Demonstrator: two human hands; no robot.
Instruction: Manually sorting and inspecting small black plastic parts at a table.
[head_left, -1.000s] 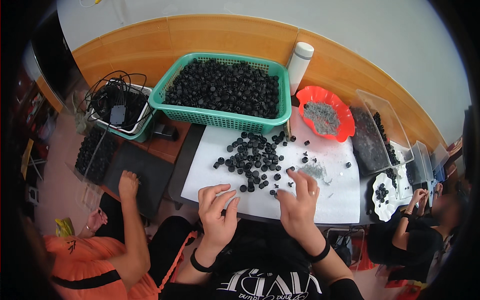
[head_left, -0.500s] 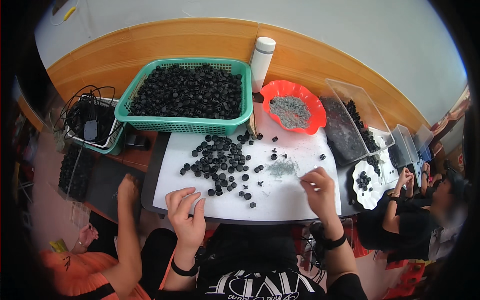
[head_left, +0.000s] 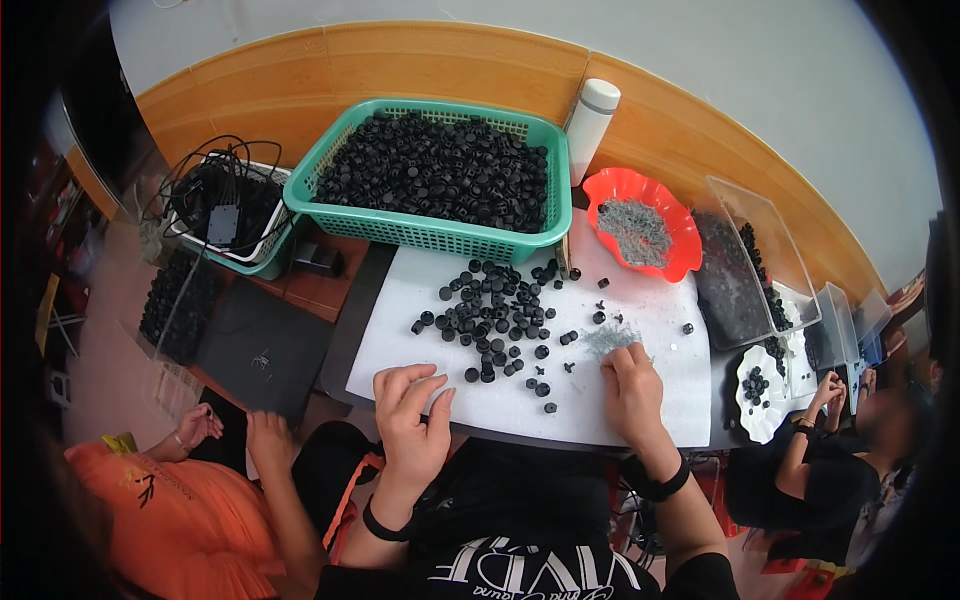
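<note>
Over the front edge of a white sheet my left hand hovers, fingers curved and apart, with nothing visible in it. My right hand is lowered to a small heap of fine grey pin-like pieces, its thumb and fingers pinched together. What the pinch holds, if anything, is hidden. Between the hands and further back lies a loose spread of small round black plastic caps. A few smaller black pieces lie apart from it, close to the right hand.
Behind stand a green basket full of black caps, a white bottle and a red bowl of grey pieces. Clear bins and a white scalloped plate are rightward. A person in orange sits left; another person works right.
My right hand has come down onto the grey heap and its fingers have closed. The whole view has shifted. The left neighbour's hand has drawn back from the dark mat.
</note>
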